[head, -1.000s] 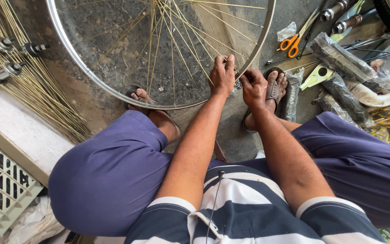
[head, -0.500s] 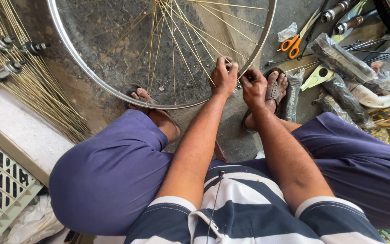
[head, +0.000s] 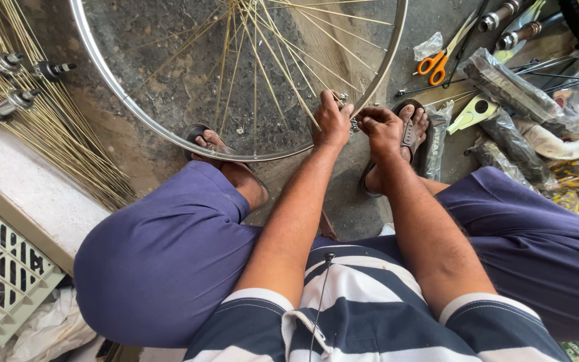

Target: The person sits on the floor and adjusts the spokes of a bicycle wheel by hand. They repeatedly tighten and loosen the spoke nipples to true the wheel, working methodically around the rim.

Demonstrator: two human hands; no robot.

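A silver bicycle wheel rim with thin golden spokes stands on the concrete floor between my feet. My left hand is closed on a spoke just inside the rim's lower right edge. My right hand sits just outside the rim at the same spot, fingers pinched on a small metal tool at the spoke end. Both hands nearly touch across the rim. What lies under the fingertips is hidden.
A bundle of loose golden spokes and wheel hubs lie at the left. Orange-handled scissors, metal tools, plastic-wrapped parts and a tyre edge crowd the right. A white plastic crate sits lower left beside a pale ledge.
Both hands stay at the same point on the rim; the fingers have shifted slightly and the right hand has turned a little. The wheel has barely moved.
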